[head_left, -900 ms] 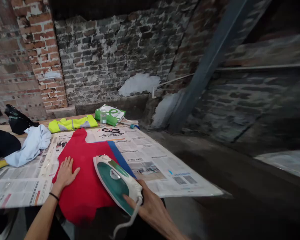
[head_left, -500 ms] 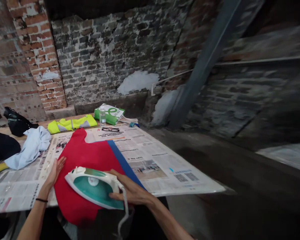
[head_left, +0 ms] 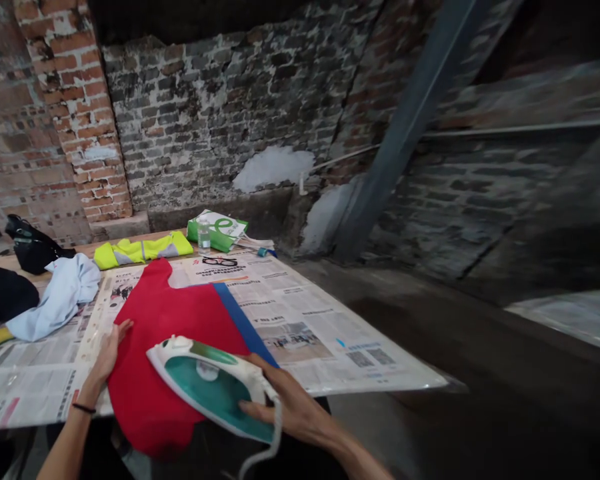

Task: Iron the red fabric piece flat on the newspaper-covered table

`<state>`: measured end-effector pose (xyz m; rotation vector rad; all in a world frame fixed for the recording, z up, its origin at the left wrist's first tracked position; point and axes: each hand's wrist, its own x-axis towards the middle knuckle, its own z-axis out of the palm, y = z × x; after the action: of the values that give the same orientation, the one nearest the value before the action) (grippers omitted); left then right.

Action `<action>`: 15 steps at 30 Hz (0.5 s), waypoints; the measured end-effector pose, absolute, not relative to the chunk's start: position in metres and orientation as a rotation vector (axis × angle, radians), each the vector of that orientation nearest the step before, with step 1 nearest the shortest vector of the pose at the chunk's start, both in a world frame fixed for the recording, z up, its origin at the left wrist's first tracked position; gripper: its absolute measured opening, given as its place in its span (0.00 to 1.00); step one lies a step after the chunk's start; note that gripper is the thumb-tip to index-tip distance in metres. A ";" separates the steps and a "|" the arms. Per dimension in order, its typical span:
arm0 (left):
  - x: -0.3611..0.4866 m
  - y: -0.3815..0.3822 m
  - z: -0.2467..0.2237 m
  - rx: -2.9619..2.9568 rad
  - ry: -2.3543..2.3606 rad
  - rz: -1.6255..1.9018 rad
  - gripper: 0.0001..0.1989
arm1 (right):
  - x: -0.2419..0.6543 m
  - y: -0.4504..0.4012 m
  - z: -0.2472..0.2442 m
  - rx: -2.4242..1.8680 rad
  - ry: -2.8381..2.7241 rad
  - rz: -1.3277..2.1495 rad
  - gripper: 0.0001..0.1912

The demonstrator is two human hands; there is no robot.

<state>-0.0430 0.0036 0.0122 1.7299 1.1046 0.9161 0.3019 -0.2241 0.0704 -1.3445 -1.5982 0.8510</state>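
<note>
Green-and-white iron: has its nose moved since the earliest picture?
Yes: the iron has its nose farther left and nearer the camera, judged against the black-framed glasses.

Right of centre in the frame, I could pass low over the newspaper-covered tabletop (head_left: pixel 310 300). At lower centre, the iron (head_left: pixel 207 387) and its cord (head_left: pixel 279 427) block me; farther back, left of centre, I'd meet the yellow garment (head_left: pixel 155 247), bottle (head_left: pixel 203 238) and green-and-white bag (head_left: pixel 225 230).

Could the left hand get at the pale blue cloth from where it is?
Probably yes: the left hand holds nothing, and only flat newspaper shows between it and the cloth.
</note>
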 end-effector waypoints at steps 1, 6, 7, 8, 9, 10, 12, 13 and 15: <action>-0.043 0.002 0.012 1.747 1.115 0.918 0.46 | 0.308 -0.232 0.066 -1.426 -1.535 0.783 0.29; -0.043 -0.009 0.022 1.881 1.188 0.876 0.40 | 0.318 -0.254 0.042 -1.857 -1.088 0.405 0.32; -0.042 -0.011 0.025 1.916 1.205 0.860 0.38 | 0.317 -0.252 0.039 -1.930 -1.010 0.346 0.32; -0.041 -0.013 0.027 1.953 1.221 0.844 0.36 | 0.317 -0.249 0.038 -1.995 -0.948 0.298 0.32; -0.039 -0.015 0.029 1.990 1.234 0.828 0.35 | 0.317 -0.243 0.037 -2.050 -0.903 0.261 0.31; -0.036 -0.018 0.030 2.022 1.240 0.813 0.33 | 0.318 -0.236 0.037 -2.093 -0.874 0.236 0.30; -0.026 -0.026 0.028 2.117 1.236 0.798 0.31 | 0.320 -0.217 0.040 -2.139 -0.866 0.218 0.28; -0.019 -0.033 0.027 2.181 1.225 0.791 0.29 | 0.322 -0.207 0.042 -2.138 -0.886 0.209 0.27; -0.002 -0.054 0.024 2.335 1.184 0.775 0.25 | 0.325 -0.185 0.046 -2.112 -0.948 0.178 0.24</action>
<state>-0.0023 -0.0536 0.0241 2.3349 1.1838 0.7751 0.3250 -0.1851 0.0461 -2.1119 -0.9483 0.1776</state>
